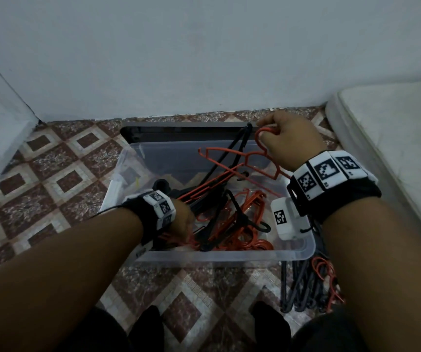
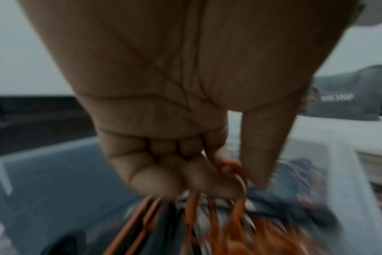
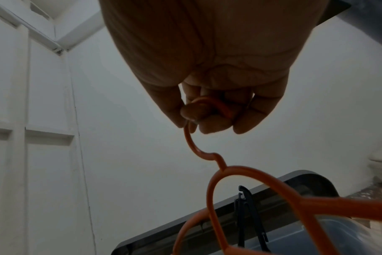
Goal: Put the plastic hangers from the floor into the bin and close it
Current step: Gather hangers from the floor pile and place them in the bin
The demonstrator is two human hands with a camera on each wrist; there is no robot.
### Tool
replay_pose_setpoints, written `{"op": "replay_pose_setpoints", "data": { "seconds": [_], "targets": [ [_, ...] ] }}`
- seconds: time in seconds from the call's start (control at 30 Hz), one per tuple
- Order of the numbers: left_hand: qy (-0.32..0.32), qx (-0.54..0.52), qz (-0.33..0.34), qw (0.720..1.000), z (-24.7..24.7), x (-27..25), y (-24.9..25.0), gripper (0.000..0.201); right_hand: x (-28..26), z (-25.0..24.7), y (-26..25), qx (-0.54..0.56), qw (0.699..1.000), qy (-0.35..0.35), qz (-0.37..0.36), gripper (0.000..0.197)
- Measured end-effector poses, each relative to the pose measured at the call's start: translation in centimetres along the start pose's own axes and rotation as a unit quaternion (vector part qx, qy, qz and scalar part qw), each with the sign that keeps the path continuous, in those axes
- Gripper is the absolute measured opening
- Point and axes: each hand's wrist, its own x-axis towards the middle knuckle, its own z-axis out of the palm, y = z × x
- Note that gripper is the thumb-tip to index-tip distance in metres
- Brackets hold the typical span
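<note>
Hands over the clear bin [image 1: 219,255]: right hand [image 1: 289,141] pinching an orange hanger [image 1: 260,161], left hand [image 1: 184,219] seemingly gripping others.

Bin [image 1: 219,255] at frame centre, lid [image 1: 191,129] behind it against wall. Hangers [image 1: 232,224] piled inside bin. More hangers [image 1: 308,288] on floor lower right, mattress [image 1: 395,138] right.
</note>
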Motion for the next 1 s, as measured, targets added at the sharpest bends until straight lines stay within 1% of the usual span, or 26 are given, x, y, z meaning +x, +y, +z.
{"op": "replay_pose_setpoints", "data": {
  "seconds": [0.03, 0.1, 0.17, 0.27, 0.33, 0.37, 0.47, 0.5, 0.53, 0.57, 0.67, 0.7, 0.77, 0.9, 0.97, 1.0],
  "targets": [
    [0.079, -0.005, 0.007, 0.997, -1.2, -0.9, -0.3, 0.020, 0.1, 0.0, 0.0, 0.005, 1.000, 0.003, 0.000, 0.017],
    [0.223, -0.005, 0.014, 0.975, -3.8, -2.9, -0.9, 0.018, 0.2, 0.1, 0.1, 0.008, 1.000, 0.007, 0.000, 0.014],
    [0.329, 0.005, 0.015, 0.944, -5.9, -4.8, -1.6, 0.019, 0.3, 0.2, 0.1, 0.011, 1.000, 0.012, 0.000, 0.016],
    [0.455, -0.015, 0.023, 0.890, -8.0, -7.9, -2.1, 0.023, 0.5, 0.3, 0.0, 0.019, 1.000, 0.022, -0.004, 0.020],
    [0.528, -0.025, 0.026, 0.848, -8.8, -9.8, -2.1, 0.025, 0.5, 0.3, 0.0, 0.032, 0.999, 0.027, -0.002, 0.021],
    [0.567, -0.033, 0.024, 0.823, -9.1, -10.6, -2.0, 0.027, 0.5, 0.3, 0.0, 0.043, 0.999, 0.031, 0.000, 0.021],
    [0.680, -0.087, -0.011, 0.728, -10.0, -12.0, -2.2, 0.032, 0.5, 0.4, 0.2, 0.067, 0.997, 0.050, 0.002, 0.024],
    [0.699, -0.112, -0.027, 0.706, -10.1, -12.1, -2.3, 0.033, 0.6, 0.4, 0.4, 0.071, 0.996, 0.054, 0.004, 0.026],
    [0.702, -0.132, -0.041, 0.698, -10.3, -12.1, -2.3, 0.032, 0.6, 0.3, 0.4, 0.072, 0.996, 0.056, 0.008, 0.027],
    [0.693, -0.149, -0.049, 0.703, -10.3, -12.0, -2.3, 0.031, 0.7, 0.4, 0.5, 0.074, 0.996, 0.055, 0.013, 0.028],
    [0.634, -0.201, -0.039, 0.746, -9.8, -10.7, -1.3, 0.024, 0.9, 0.6, 0.5, 0.104, 0.994, 0.032, 0.029, 0.030],
    [0.614, -0.225, -0.025, 0.756, -9.6, -10.1, -0.9, 0.021, 0.9, 0.7, 0.3, 0.128, 0.991, 0.015, 0.036, 0.031],
    [0.579, -0.280, 0.010, 0.765, -9.2, -9.1, 0.1, 0.017, 0.7, 0.8, -0.1, 0.192, 0.980, -0.022, 0.053, 0.032],
    [0.494, -0.415, 0.066, 0.761, -8.9, -7.9, 2.4, 0.016, 0.0, 1.2, -1.2, 0.240, 0.964, -0.097, 0.055, 0.027],
    [0.437, -0.494, 0.106, 0.744, -8.9, -7.7, 3.7, 0.014, -0.3, 1.5, -1.8, 0.287, 0.945, -0.142, 0.059, 0.021],
    [0.407, -0.537, 0.130, 0.727, -9.0, -7.7, 4.4, 0.013, -0.5, 1.6, -2.1, 0.307, 0.936, -0.160, 0.058, 0.018]
  ]
}}
